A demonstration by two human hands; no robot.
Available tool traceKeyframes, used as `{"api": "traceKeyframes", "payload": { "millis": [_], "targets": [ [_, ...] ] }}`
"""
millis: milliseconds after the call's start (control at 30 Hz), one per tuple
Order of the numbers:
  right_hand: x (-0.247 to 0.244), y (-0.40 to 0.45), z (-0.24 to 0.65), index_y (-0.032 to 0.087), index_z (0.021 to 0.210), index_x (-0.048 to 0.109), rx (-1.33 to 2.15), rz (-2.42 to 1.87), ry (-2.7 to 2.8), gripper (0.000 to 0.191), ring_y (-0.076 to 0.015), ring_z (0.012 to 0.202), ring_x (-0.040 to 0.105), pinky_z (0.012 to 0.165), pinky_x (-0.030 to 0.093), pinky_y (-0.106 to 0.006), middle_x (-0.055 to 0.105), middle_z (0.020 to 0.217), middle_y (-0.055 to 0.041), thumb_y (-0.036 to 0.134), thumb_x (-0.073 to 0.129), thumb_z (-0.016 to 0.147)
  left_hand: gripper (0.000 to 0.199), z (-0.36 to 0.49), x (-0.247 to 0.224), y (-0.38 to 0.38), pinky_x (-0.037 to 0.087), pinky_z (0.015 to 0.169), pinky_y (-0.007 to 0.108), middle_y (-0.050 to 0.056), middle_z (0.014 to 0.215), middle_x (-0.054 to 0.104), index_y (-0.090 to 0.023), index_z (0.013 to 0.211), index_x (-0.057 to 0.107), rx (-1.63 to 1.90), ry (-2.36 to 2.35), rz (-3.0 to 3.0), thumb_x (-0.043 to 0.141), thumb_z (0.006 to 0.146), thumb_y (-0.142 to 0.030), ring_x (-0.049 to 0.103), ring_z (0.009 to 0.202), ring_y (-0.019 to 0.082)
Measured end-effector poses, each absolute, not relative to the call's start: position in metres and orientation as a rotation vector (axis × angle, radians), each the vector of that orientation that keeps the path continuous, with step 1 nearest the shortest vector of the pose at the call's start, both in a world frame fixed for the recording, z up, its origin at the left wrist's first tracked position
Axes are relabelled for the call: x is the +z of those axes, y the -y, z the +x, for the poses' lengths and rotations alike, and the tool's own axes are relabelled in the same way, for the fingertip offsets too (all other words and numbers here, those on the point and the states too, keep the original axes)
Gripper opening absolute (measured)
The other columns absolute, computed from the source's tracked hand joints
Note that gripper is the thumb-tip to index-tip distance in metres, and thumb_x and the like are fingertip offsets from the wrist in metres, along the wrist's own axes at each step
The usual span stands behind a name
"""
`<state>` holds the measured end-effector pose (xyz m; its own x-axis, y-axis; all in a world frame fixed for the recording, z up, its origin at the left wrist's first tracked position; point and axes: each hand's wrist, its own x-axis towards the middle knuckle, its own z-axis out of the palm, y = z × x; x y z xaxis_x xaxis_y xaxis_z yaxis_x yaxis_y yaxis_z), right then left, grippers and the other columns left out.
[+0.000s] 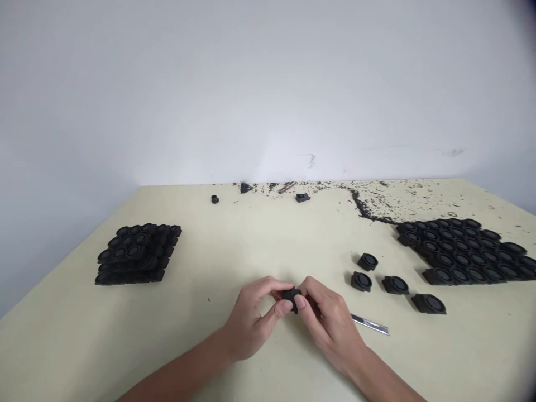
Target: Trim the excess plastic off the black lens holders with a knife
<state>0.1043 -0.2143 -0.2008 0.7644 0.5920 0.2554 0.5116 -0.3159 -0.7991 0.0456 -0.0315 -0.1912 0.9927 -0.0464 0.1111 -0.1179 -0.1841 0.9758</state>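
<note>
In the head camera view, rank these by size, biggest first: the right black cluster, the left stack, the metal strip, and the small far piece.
1. Right black cluster
2. Left stack
3. Metal strip
4. Small far piece

The strip lies nearer the camera, so its lead is unsure.

A workshop, pale workbench [125, 335], rows of black moulded parts [460, 251], scattered black trimmings [377, 204]

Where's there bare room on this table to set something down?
Open tabletop lies between the stack of black square parts and the left hand, and ahead of the right hand toward the far edge. The right side is crowded: a packed block of parts, four loose ones, a metal strip. Black scraps litter the far edge.
</note>
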Motion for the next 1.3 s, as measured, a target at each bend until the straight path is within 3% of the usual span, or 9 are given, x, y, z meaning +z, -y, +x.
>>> {"api": "traceKeyframes", "payload": {
  "millis": [200, 500, 600, 733, 833, 933, 1033, 1133, 1300],
  "targets": [
    [-0.204, 0.216, 0.106, 0.021, 0.106, 0.046, 0.248, -2.066, 1.001, 0.016, -0.0107, 0.072, 0.047, 0.066, 0.039, -0.027, 0.052, 0.095, -0.0025, 0.035, 0.039, 0.103, 0.046, 0.056, -0.190, 0.026, 0.041, 0.068, 0.023, 0.003, 0.074, 0.055, -0.013, 0.082, 0.059, -0.099, -0.070, 1.629, 0.045, 0.098, -0.054, 0.051, 0.072, 0.011],
    [-0.199, 0.214, 0.105, 0.023, 0.117, 0.042, 0.170, -2.094, 1.069, 0.020, -0.0120, 0.080, 0.051, 0.068, 0.041, -0.027, 0.055, 0.109, -0.0044, 0.035, 0.041, 0.102, 0.070, 0.054, -0.201, 0.013, 0.030, 0.049, 0.024, 0.002, 0.046, 0.044, -0.013, 0.056, 0.052, -0.199, -0.157, 1.759, 0.028, 0.098, -0.063, 0.041, 0.044, 0.009],
    [-0.198, 0.215, 0.105, 0.022, 0.114, 0.045, 0.198, -2.099, 0.985, 0.020, -0.0113, 0.076, 0.050, 0.068, 0.039, -0.027, 0.056, 0.106, -0.0038, 0.038, 0.042, 0.102, 0.058, 0.055, -0.192, 0.007, 0.042, 0.065, 0.024, 0.005, 0.069, 0.059, -0.011, 0.078, 0.061, -0.120, -0.021, 1.807, 0.040, 0.096, -0.061, 0.054, 0.065, 0.012],
    [-0.197, 0.217, 0.107, 0.019, 0.106, 0.048, 0.212, -2.094, 0.918, 0.021, -0.0101, 0.070, 0.046, 0.066, 0.037, -0.026, 0.056, 0.097, -0.0027, 0.038, 0.040, 0.102, 0.044, 0.059, -0.182, 0.008, 0.048, 0.085, 0.025, 0.008, 0.115, 0.061, -0.020, 0.123, 0.055, 0.041, 0.249, 1.930, 0.070, 0.084, -0.033, 0.058, 0.097, 0.016],
    [-0.195, 0.217, 0.107, 0.019, 0.103, 0.049, 0.244, -2.049, 0.952, 0.021, -0.0105, 0.074, 0.048, 0.068, 0.037, -0.026, 0.057, 0.093, -0.0023, 0.038, 0.040, 0.102, 0.024, 0.059, -0.183, 0.009, 0.043, 0.070, 0.022, 0.003, 0.085, 0.060, -0.016, 0.094, 0.063, -0.060, 0.240, 1.961, 0.062, 0.090, -0.039, 0.054, 0.076, 0.012],
    [-0.193, 0.217, 0.104, 0.019, 0.107, 0.050, 0.289, -2.017, 1.017, 0.022, -0.0107, 0.076, 0.048, 0.069, 0.037, -0.026, 0.058, 0.098, -0.0024, 0.039, 0.043, 0.101, 0.054, 0.058, -0.189, 0.007, 0.031, 0.054, 0.023, -0.001, 0.057, 0.043, -0.013, 0.067, 0.055, -0.241, 0.074, 1.962, 0.035, 0.101, -0.050, 0.040, 0.053, 0.007],
    [-0.193, 0.215, 0.103, 0.019, 0.108, 0.050, 0.319, -2.011, 0.957, 0.023, -0.0102, 0.074, 0.046, 0.069, 0.034, -0.027, 0.057, 0.101, -0.0026, 0.040, 0.045, 0.100, 0.049, 0.057, -0.190, 0.006, 0.035, 0.055, 0.022, 0.000, 0.068, 0.055, -0.015, 0.096, 0.061, -0.252, 0.004, 1.892, 0.031, 0.101, -0.053, 0.047, 0.057, 0.008],
    [-0.194, 0.213, 0.105, 0.018, 0.104, 0.051, 0.332, -1.996, 0.827, 0.024, -0.0094, 0.070, 0.044, 0.066, 0.033, -0.026, 0.055, 0.090, -0.0010, 0.042, 0.045, 0.100, 0.045, 0.058, -0.186, 0.007, 0.042, 0.065, 0.021, 0.003, 0.103, 0.063, -0.023, 0.125, 0.051, -0.164, 0.092, 1.929, 0.064, 0.088, -0.047, 0.055, 0.076, 0.010],
    [-0.193, 0.214, 0.109, 0.018, 0.096, 0.053, 0.435, -1.912, 0.731, 0.031, -0.0078, 0.062, 0.041, 0.056, 0.033, -0.022, 0.048, 0.072, 0.0024, 0.045, 0.041, 0.102, 0.025, 0.059, -0.182, 0.009, 0.033, 0.060, 0.021, -0.001, 0.079, 0.056, -0.019, 0.096, 0.064, -0.110, 0.152, 2.064, 0.062, 0.091, -0.043, 0.045, 0.066, 0.008]
  ]
}}
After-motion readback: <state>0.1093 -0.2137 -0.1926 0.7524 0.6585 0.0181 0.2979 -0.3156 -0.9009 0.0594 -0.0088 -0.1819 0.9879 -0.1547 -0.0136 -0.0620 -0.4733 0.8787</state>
